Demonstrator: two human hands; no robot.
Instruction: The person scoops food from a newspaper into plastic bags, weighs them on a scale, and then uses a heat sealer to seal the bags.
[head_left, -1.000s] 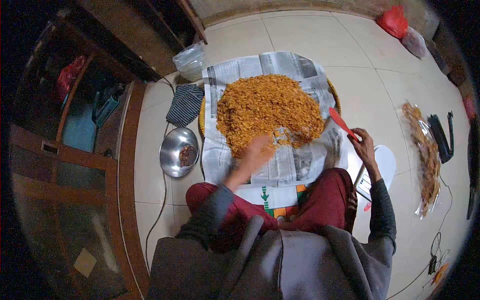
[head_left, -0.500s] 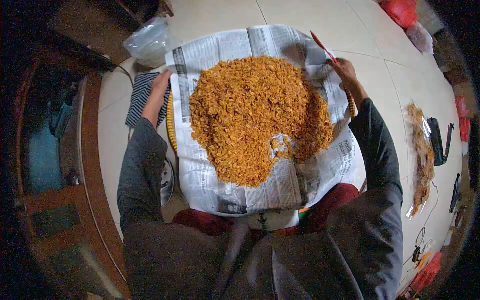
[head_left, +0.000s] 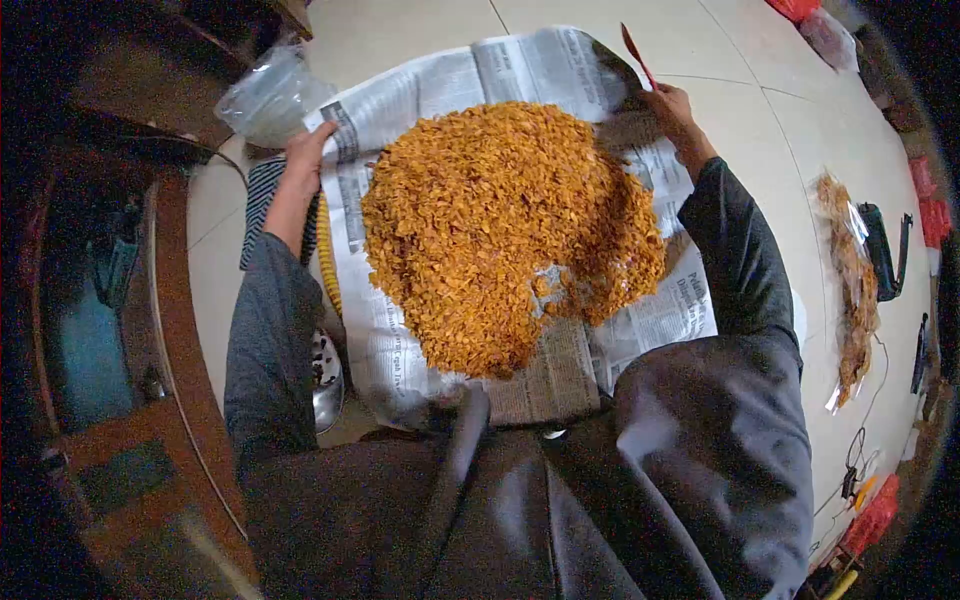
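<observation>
A large heap of orange-brown fried flakes (head_left: 490,220) lies on newspaper sheets (head_left: 400,90), with a small bare patch near its lower right. My left hand (head_left: 306,155) grips the upper left edge of the newspaper, thumb on top. At the upper right, my right hand (head_left: 672,112) is closed on a red spatula (head_left: 636,55) and is at the newspaper's right edge. The spatula points up and away. A yellow woven tray rim (head_left: 327,260) shows beneath the paper on the left.
Left of the paper are a clear plastic bag (head_left: 275,95), a striped cloth (head_left: 262,205) and a metal bowl (head_left: 328,395), partly hidden. On the right floor (head_left: 770,150) lie a long bag of brown food (head_left: 850,290), a black object (head_left: 878,250) and cables.
My left hand has gone from the flakes to the newspaper's left edge, my right hand to its right edge with the spatula. The newspaper and heap now appear closer and higher in view.
</observation>
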